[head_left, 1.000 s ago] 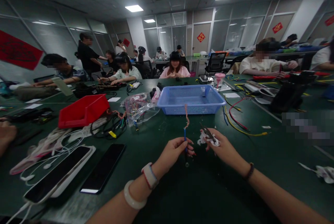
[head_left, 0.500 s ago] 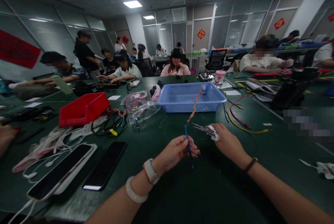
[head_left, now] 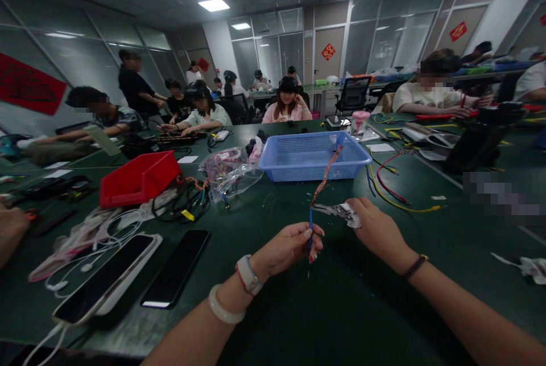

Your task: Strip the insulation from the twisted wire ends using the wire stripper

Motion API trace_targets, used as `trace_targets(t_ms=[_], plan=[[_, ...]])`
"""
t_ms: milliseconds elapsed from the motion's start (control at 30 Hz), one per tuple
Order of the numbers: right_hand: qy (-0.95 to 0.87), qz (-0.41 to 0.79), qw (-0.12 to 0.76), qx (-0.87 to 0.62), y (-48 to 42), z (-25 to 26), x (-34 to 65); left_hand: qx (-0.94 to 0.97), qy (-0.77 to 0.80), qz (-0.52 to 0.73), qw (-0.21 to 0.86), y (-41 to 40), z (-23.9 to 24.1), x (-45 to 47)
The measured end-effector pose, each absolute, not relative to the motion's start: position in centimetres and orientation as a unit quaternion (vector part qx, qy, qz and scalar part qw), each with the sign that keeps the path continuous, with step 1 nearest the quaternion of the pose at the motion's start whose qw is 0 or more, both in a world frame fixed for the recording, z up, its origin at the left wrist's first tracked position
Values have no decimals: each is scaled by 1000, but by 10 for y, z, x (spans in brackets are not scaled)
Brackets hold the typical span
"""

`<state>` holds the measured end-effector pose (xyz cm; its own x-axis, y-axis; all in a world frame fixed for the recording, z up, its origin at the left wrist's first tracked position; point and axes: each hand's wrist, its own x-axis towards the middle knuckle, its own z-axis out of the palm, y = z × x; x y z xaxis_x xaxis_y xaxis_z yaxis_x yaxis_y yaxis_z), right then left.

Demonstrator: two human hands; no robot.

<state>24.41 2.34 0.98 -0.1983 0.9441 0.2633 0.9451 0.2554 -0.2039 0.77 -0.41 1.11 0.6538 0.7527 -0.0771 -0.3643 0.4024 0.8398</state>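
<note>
My left hand [head_left: 286, 247] pinches a thin blue wire [head_left: 310, 223] whose stripped, twisted copper end [head_left: 326, 175] leans up and to the right. My right hand [head_left: 375, 229] is closed round small metal pliers [head_left: 330, 210] with a white tissue wrapped about their handles. The plier tips touch the wire just where the blue insulation ends. Both hands hover above the dark green table [head_left: 324, 303], in front of a blue mesh basket [head_left: 313, 156].
A red bin [head_left: 139, 179], a clear bag of wires [head_left: 228, 169], black cables [head_left: 181, 204], two phones [head_left: 140, 275] and white earphones lie at the left. Red and yellow wires [head_left: 390, 192] lie at the right. Other people sit round the tables behind.
My right hand swung the pliers from pointing up to pointing left, onto the wire. The copper end tilted from upright to leaning right. The view shifted slightly.
</note>
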Motion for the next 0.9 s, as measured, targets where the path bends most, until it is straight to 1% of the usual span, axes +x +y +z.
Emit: trace_targets(t_ms=[100, 300, 533, 900], plan=[[-779, -9, 160, -606, 23, 12, 246, 426, 228, 340, 807, -3, 9, 8], [-784, 16, 164, -598, 23, 12, 244, 441, 226, 324, 806, -1, 6, 8], [-791, 40, 150, -592, 20, 14, 242, 437, 224, 317, 811, -2, 6, 8], [-795, 31, 158, -585, 21, 6, 242, 428, 234, 323, 811, -1, 6, 9]])
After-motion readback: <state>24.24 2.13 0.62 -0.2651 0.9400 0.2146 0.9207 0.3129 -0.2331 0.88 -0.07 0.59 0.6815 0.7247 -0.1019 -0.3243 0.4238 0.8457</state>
